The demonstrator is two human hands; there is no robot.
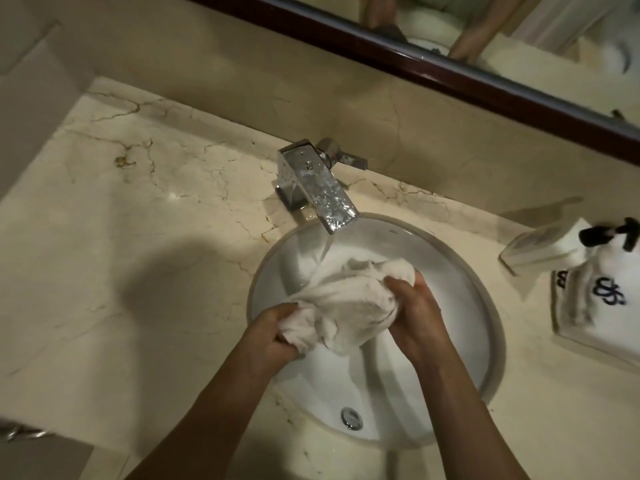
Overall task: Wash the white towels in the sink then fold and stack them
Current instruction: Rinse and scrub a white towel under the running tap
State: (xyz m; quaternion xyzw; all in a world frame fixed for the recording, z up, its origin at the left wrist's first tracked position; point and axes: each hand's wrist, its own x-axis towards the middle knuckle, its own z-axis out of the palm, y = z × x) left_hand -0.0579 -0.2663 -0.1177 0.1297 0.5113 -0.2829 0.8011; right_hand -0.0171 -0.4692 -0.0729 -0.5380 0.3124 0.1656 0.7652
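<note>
Towel [349, 299] bunched between left hand [273, 336] and right hand [414, 317].

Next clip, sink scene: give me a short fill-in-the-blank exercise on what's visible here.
1. Both hands, left hand and right hand, grip a bunched white ____ over the round white sink.
2. Water runs from the square chrome ____ onto the cloth.
3. A black pump dispenser stands on the marble counter to the ____ of the sink.

Missing words: towel; tap; right
</note>
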